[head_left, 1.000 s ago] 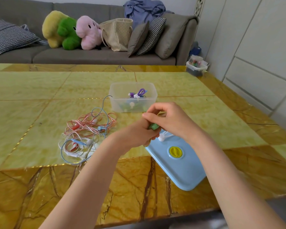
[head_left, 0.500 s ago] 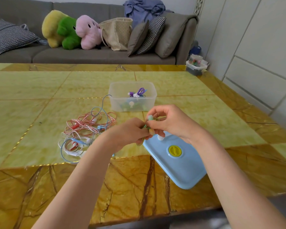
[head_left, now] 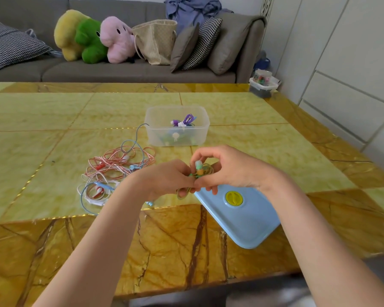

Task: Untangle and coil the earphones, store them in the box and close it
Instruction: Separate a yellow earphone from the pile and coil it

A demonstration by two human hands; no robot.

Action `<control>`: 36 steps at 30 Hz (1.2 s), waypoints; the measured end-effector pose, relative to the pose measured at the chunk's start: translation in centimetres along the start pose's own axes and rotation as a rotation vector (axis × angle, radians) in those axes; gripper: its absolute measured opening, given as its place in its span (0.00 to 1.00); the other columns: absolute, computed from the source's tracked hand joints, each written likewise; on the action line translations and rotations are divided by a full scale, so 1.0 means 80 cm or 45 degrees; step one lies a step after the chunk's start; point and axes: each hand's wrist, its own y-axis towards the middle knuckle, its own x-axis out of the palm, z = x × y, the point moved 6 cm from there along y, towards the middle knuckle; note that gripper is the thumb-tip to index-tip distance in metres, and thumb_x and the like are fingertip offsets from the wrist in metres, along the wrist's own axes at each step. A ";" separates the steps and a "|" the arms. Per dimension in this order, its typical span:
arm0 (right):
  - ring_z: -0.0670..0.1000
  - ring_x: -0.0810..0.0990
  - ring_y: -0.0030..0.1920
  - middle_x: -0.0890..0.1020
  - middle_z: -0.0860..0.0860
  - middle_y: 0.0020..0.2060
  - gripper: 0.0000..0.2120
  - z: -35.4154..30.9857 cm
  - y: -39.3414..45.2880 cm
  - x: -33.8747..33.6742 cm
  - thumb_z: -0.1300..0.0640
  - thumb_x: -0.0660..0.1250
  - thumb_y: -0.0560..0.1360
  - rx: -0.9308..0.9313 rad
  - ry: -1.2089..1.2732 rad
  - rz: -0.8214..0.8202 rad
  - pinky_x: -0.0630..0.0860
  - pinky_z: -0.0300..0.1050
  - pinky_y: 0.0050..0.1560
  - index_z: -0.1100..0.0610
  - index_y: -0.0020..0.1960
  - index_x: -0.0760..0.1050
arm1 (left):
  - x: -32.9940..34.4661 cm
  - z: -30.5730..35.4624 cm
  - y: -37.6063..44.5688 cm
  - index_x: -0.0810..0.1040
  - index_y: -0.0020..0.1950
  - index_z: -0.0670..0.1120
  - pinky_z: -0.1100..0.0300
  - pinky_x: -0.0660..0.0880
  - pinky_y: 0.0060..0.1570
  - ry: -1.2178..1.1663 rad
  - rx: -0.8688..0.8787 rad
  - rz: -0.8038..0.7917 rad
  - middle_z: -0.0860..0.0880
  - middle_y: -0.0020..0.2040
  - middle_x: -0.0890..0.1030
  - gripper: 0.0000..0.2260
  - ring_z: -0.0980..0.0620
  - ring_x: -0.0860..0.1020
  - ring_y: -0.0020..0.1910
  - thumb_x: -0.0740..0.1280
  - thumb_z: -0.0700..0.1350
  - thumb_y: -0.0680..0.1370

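My left hand (head_left: 169, 177) and my right hand (head_left: 228, 169) meet above the table and both pinch a small coil of green earphones (head_left: 200, 171), whose pale earbud sticks up between my fingers. A loop of the green cord hangs below my left fingers. A clear plastic box (head_left: 155, 120) stands open beyond my hands with purple and green coiled earphones inside. Its light blue lid (head_left: 248, 220) with a yellow knob lies flat under my right wrist. A tangle of red, white and blue earphones (head_left: 115, 171) lies on the table to the left.
The yellow-green marble table (head_left: 42, 138) has a brown marble border along its near edge. A grey sofa (head_left: 124, 72) with plush toys, cushions and a bag stands behind it. A small storage container (head_left: 263, 85) sits by the table's far right corner.
My hands have kept working the green cord in place, and the pale earbud now shows between my fingers. The view has shifted slightly; the box and tangle have not moved.
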 end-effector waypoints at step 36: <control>0.47 0.75 0.27 0.78 0.45 0.26 0.07 -0.009 0.008 -0.037 0.70 0.70 0.69 -0.281 0.200 0.638 0.75 0.40 0.30 0.59 0.37 0.77 | -0.030 0.014 -0.002 0.78 0.57 0.43 0.65 0.77 0.45 -0.876 0.195 0.308 0.48 0.49 0.83 0.17 0.56 0.81 0.44 0.53 0.50 0.82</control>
